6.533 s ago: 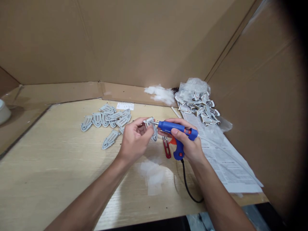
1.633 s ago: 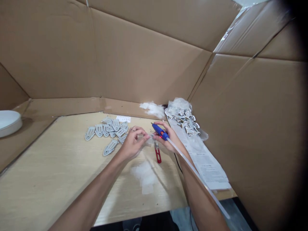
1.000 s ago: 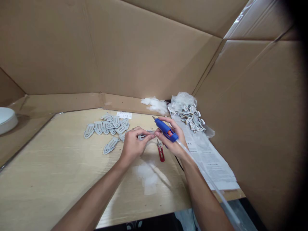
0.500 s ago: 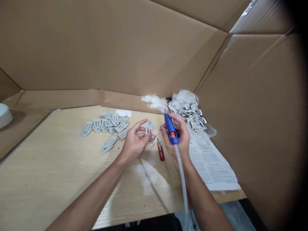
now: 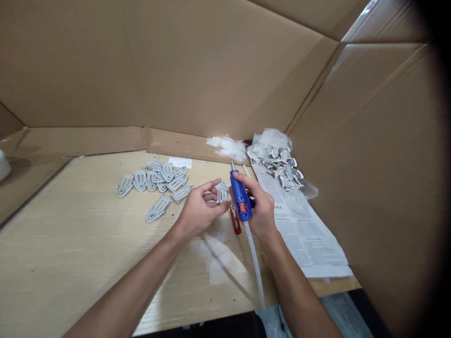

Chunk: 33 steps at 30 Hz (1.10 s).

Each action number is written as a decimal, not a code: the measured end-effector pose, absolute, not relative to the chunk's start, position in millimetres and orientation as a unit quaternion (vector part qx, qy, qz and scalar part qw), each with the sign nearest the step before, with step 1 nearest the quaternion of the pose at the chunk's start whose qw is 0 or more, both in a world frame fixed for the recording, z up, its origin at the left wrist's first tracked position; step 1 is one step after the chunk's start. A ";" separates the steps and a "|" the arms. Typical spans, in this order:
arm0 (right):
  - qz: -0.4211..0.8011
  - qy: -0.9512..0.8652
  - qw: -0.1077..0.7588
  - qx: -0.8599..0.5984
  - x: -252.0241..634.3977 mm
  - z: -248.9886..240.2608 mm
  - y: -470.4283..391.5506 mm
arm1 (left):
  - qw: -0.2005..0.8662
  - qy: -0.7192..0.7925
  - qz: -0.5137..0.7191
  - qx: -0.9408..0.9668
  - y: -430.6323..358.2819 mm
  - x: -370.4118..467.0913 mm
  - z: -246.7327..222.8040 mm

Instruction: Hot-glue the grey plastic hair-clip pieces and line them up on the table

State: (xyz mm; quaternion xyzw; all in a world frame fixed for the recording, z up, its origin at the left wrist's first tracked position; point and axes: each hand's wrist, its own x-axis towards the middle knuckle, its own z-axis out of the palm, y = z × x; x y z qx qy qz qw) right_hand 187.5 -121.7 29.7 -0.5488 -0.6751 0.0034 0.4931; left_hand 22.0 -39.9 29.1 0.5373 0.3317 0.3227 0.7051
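Note:
Between the thumb and fingers of my left hand [image 5: 200,205] is a small grey slotted piece [image 5: 221,192], held upright above the table. My right hand [image 5: 261,209] grips a blue glue gun [image 5: 241,195], its metal nozzle pointing away from me. A long translucent glue stick [image 5: 254,263] trails from the gun's rear toward the table's front edge. Just below the gun, red thread snips [image 5: 236,222] lie on the table, partly covered. More grey slotted pieces [image 5: 158,208] of the same shape lie in a loose group left of my left hand.
Several similar pieces [image 5: 287,171] are heaped at the back right near a clear plastic bag [image 5: 270,138] and newspaper [image 5: 306,244]. White fluffy material [image 5: 229,148] lies at the back. Cardboard walls [image 5: 211,70] surround the table [image 5: 88,244]. A white round object [image 5: 3,166] shows at far left.
My right hand has moved the glue gun left and slightly down, close beside the grey piece. My left hand has tilted the piece and shifted slightly right.

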 end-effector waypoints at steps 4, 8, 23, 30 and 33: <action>0.073 -0.697 0.464 -0.542 187.9 37.2 -124.7 | 0.721 0.319 0.310 0.532 -39.5 19.7 34.5; 0.146 -0.685 0.449 -0.555 188.2 42.9 -126.2 | 0.730 0.306 0.303 0.531 -39.9 17.7 35.1; 0.179 -0.636 0.502 -0.559 178.6 44.0 -123.9 | 0.735 0.315 0.396 0.451 -38.0 22.1 33.8; 0.206 -0.578 0.555 -0.562 179.3 49.8 -119.4 | 0.741 0.299 0.400 0.449 -34.2 21.4 37.2; 0.221 -0.589 0.549 -0.550 182.6 48.5 -118.6 | 0.744 0.295 0.407 0.441 -32.8 21.9 38.2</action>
